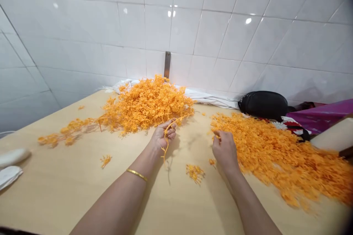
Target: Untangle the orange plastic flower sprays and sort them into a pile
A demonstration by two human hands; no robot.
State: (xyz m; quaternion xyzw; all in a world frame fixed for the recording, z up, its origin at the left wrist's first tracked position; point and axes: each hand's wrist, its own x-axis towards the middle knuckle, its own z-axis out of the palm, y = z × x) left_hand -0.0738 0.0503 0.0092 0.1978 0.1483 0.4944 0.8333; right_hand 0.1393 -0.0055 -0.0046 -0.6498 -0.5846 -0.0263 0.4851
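My left hand (165, 134) is closed round a thin orange artificial flower stem (182, 117), mostly bare, whose lower end hangs below the palm. Just behind it rises a tall heap of orange artificial flower sprays (151, 102). My right hand (224, 150) is pinched at the left edge of a wide, flatter pile of loose orange florets (278, 154). A bit of orange shows at its fingertips, probably a floret. Between the hands lies a small cluster of florets (195, 173), with a single floret (212, 162) beside my right hand.
One stray floret (105, 161) lies left of my left arm. White objects (12, 158) sit at the table's left edge. A black pouch (261, 104), purple cloth (325, 115) and a cream-coloured object (332, 136) stand at right. White cloth (212, 99) runs along the tiled wall (187, 33).
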